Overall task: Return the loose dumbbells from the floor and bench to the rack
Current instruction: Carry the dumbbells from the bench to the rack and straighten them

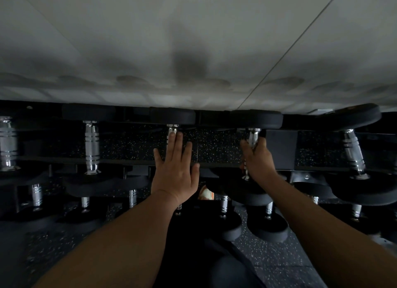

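Right hand (256,158) clenched round dumbbell handle (251,137) on rack (281,148); left hand (175,169) flat, fingers spread. Risk: pinched fingers if dumbbell rolls.

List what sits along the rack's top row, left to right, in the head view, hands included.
Chrome handle at the edge → second dumbbell handle → open left hand → right hand gripping a dumbbell → tilted dumbbell.

Both bare forearms reach forward from the bottom corners. The left hand (175,171) lies flat, palm down, fingers (173,143) straight and slightly spread. The right hand (258,158) is curled into a closed grasp, knuckles up, wrist angled inward.
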